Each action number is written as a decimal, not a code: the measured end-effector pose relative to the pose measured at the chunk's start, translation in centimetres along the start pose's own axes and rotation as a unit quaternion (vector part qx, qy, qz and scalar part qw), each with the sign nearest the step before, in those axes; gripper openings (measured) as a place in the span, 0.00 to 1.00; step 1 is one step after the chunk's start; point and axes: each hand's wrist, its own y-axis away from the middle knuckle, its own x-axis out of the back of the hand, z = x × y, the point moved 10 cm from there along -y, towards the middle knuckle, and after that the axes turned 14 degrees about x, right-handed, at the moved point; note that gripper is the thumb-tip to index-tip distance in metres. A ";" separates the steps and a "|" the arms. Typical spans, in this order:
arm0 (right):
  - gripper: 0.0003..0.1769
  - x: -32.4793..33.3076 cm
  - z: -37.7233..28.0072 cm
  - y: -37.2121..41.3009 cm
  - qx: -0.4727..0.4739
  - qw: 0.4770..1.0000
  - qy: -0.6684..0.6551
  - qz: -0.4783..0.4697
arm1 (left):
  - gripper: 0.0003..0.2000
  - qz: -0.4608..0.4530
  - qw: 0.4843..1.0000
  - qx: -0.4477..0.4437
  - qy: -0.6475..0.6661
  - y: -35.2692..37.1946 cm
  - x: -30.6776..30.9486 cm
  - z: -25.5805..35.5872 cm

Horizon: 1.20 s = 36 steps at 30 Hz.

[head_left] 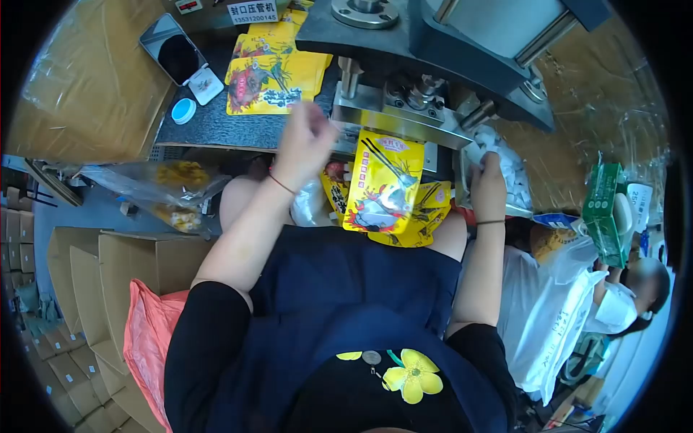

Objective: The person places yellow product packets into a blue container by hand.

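My left hand (pixel 307 141) is raised near the front edge of the bench, its fingers curled and blurred, just below a stack of yellow printed pouches (pixel 271 83). A yellow pouch (pixel 384 180) stands with its top edge under the metal bar (pixel 404 115) of a press. More yellow pouches (pixel 429 216) lie below it on my lap. On the right, my right hand (pixel 489 180) reaches into a metal tray of small whitish pieces (pixel 509 169); its fingertips are partly hidden, and what they hold cannot be made out.
A phone-like device (pixel 172 50) and a round blue-rimmed lid (pixel 183 111) lie on the bench. Cardboard boxes (pixel 130 281) stand at the lower left. A green box (pixel 605 213) and white bags (pixel 548 310) are at the right, near another person (pixel 621 307).
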 end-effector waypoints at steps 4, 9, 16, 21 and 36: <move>0.16 2.8 -2.1 1.0 0.036 0.995 -0.003 0.093 | 0.32 0.054 0.932 -0.146 -0.329 -1.0 1.6 -1.8; 0.13 5.6 -2.4 2.2 -0.016 0.976 -0.107 0.188 | 0.21 -0.052 0.941 -0.188 -0.278 5.7 1.9 -0.1; 0.07 4.4 -15.9 0.4 0.210 0.909 -0.360 0.026 | 0.10 -0.256 0.950 0.117 0.135 8.7 -0.7 -0.8; 0.06 5.8 -19.5 -1.8 0.251 0.890 -0.378 0.036 | 0.12 -0.368 0.905 0.153 0.147 11.9 -5.5 3.2; 0.18 2.6 -4.0 -1.6 0.080 0.994 0.066 -0.034 | 0.16 -0.500 0.704 0.312 0.396 13.5 -12.5 2.2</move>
